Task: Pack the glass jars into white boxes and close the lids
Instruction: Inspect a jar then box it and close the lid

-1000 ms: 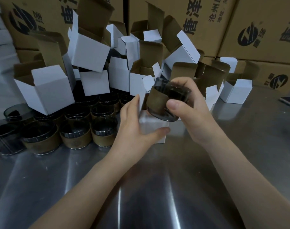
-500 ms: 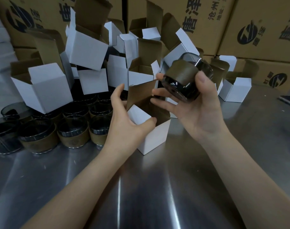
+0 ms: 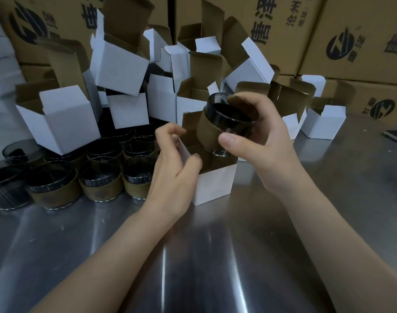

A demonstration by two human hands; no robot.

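Head view: brown cartons (image 3: 283, 30) stacked along the far edge of the tabletop carry large dark characters, 唐泽, beside a round dark logo (image 3: 339, 45). Smaller slanted print on 1 carton starts 沧州; the rest is too small to read. The brown sleeves on the jars bear a faint mark that cannot be made out.

The steel tabletop (image 3: 215, 256) is bare brushed metal streaked with reflected light. A heap of open white boxes (image 3: 118, 62), flaps up and brown inside, lies toward the far left, in front of the cartons. A cluster of dark glass jars (image 3: 98, 177) in brown sleeves stands at the left edge below that heap. 1 more open box (image 3: 326, 123) sits near the far right, and a dark flat object (image 3: 396, 137) lies at the right edge.

Both bare forearms reach in from the near edge. The left hand (image 3: 172, 172) pinches the left flap of an open white box (image 3: 215, 186) near the tabletop's middle, thumb at the box's near corner and fingers curled above. The right hand (image 3: 267, 150) grips a glass jar (image 3: 224, 123), thumb on its near side and fingers wrapped round the far rim. The jar is tilted, mouth up, with its lower end at the box's open top.
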